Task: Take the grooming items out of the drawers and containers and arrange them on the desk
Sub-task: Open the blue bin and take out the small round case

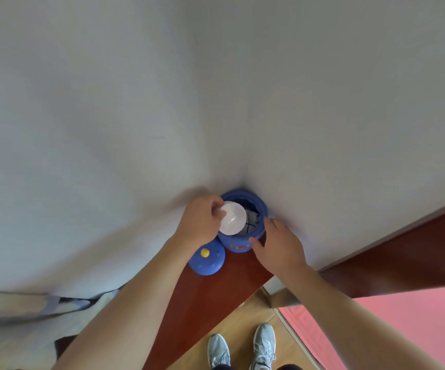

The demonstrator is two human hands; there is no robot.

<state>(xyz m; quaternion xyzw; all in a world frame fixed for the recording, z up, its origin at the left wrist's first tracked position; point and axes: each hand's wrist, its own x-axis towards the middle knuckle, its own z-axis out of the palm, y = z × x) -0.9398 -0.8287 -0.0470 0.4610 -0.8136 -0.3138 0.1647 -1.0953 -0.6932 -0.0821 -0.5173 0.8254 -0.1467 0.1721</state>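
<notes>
A blue round jar (pixel 238 243) stands open on the dark red wooden desk (pixel 216 295), tight against the wall corner. My left hand (pixel 200 222) pinches a round white disc-shaped item (pixel 232 218) over the jar's mouth. My right hand (pixel 277 244) rests against the jar's right side, thumb on its front wall and fingers on the rim. Dark things lie inside the jar (pixel 252 218), too hidden to name. The jar's blue lid (pixel 207 259) with a yellow knob lies on the desk just left of the jar.
White walls meet in a corner right behind the jar. A light cloth (pixel 29 311) lies at the lower left. Below are a wooden floor (pixel 238 320), my grey shoes (pixel 264 343) and a pink mat (pixel 389 324) at the right.
</notes>
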